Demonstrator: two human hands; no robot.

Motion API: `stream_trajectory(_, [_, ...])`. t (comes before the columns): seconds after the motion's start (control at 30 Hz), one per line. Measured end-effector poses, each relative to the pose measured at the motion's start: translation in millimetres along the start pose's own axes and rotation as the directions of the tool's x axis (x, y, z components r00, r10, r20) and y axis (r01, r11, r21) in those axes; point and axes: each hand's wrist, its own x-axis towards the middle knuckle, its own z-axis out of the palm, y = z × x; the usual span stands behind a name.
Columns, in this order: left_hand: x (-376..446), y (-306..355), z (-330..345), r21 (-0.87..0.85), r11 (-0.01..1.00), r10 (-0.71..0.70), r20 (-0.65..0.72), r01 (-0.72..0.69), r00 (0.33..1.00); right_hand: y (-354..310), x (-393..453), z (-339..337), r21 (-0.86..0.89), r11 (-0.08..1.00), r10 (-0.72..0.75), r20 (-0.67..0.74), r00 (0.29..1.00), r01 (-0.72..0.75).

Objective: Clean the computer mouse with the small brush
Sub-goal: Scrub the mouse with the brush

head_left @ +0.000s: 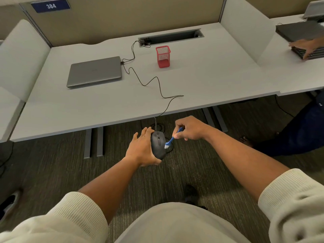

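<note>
My left hand (142,149) holds a black wired computer mouse (157,145) in the air in front of the desk edge, top side up, fingers cupped round its left side and underside. My right hand (190,128) pinches the blue handle of a small brush (172,138). The brush's white bristles rest on the mouse's right side. The mouse's black cable (158,85) runs up over the desk edge to a closed grey laptop (94,71).
A red mesh pen cup (163,57) stands mid-desk near a cable slot (171,38). The white desk (201,81) has side dividers. At the right, another person's hand (306,47) touches a dark keyboard. Desk legs and carpet lie below.
</note>
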Motion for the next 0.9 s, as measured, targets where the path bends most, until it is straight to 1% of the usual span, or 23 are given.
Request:
stream_trajectory(0.03, [1,-1,-1,0.003,1.000,0.000,0.004,0.000,1.000,1,2,1,-0.006,1.000,-0.007,-0.114,0.993,0.006])
stream_trajectory(0.07, [1,-1,-1,0.006,1.000,0.000,0.006,0.000,1.000,3,4,2,-0.016,1.000,-0.004,-0.232,0.973,0.000])
stream_trajectory(0.1, [1,-1,-1,0.009,1.000,0.000,0.005,0.000,1.000,4,5,2,-0.024,1.000,0.004,-0.318,0.948,-0.012])
stream_trajectory(0.13, [0,-1,-1,0.011,1.000,0.002,0.004,-0.002,1.000,5,6,2,-0.025,1.000,0.009,-0.358,0.934,-0.019])
stream_trajectory(0.17, [0,-2,-1,0.011,1.000,0.002,0.003,-0.002,1.000,5,7,3,-0.023,1.000,0.008,-0.363,0.932,-0.018])
stream_trajectory(0.23, [0,-2,-1,0.010,1.000,0.001,0.004,-0.001,1.000,5,5,3,-0.016,1.000,0.000,-0.314,0.950,-0.005])
stream_trajectory(0.27, [1,-2,-1,0.013,1.000,0.003,0.005,-0.003,1.000,3,3,2,-0.003,1.000,-0.002,-0.249,0.968,0.002])
stream_trajectory(0.33, [1,-3,-1,0.024,1.000,0.006,0.001,-0.006,1.000,0,0,0,0.020,1.000,-0.002,-0.009,1.000,0.002])
stream_trajectory(0.37, [0,-3,-1,0.027,1.000,0.003,-0.005,-0.002,1.000,-1,-2,1,0.012,1.000,0.006,0.115,0.993,-0.007])
stream_trajectory(0.4, [1,-3,-2,0.025,1.000,-0.003,-0.011,0.003,1.000,-3,-3,2,0.003,1.000,0.013,0.199,0.980,-0.014])
stream_trajectory(0.43, [1,-3,-2,0.020,1.000,-0.006,-0.016,0.007,1.000,-3,-4,3,0.008,1.000,0.015,0.232,0.973,-0.018])
stream_trajectory(0.47, [2,-3,-2,0.016,1.000,-0.005,-0.018,0.005,1.000,-3,-4,5,0.026,1.000,0.011,0.220,0.976,-0.017])
stream_trajectory(0.5, [2,-2,-1,0.013,1.000,-0.001,-0.017,0.001,1.000,-4,-3,7,0.047,0.999,0.002,0.169,0.986,-0.010])
stream_trajectory(0.57, [3,-3,-1,0.009,1.000,0.001,-0.009,-0.001,1.000,-4,-2,10,0.062,0.998,-0.012,-0.012,1.000,0.012])
stream_trajectory(0.63, [3,-6,-1,0.016,1.000,-0.007,0.005,0.007,1.000,-2,1,9,0.035,0.999,0.006,-0.203,0.979,0.002])
stream_trajectory(0.67, [2,-7,0,0.020,1.000,-0.010,0.008,0.010,1.000,-1,1,8,0.019,1.000,0.018,-0.267,0.964,-0.013])
stream_trajectory(0.7, [2,-7,0,0.023,1.000,-0.011,0.007,0.011,1.000,0,2,7,0.012,1.000,0.025,-0.302,0.953,-0.023])
stream_trajectory(0.8, [2,-5,2,0.008,1.000,-0.011,0.003,0.011,1.000,0,1,7,0.024,1.000,0.022,-0.300,0.954,-0.015])
stream_trajectory(0.83, [2,-4,2,0.006,1.000,-0.006,0.001,0.006,1.000,0,0,7,0.034,0.999,0.019,-0.263,0.965,-0.011])
stream_trajectory(0.87, [2,-3,2,0.010,1.000,0.001,-0.001,-0.001,1.000,-1,-1,6,0.051,0.999,0.017,-0.189,0.982,-0.008])
stream_trajectory(0.9, [2,-3,3,0.015,1.000,0.007,-0.001,-0.007,1.000,-2,-3,4,0.062,0.998,0.014,-0.082,0.997,-0.009])
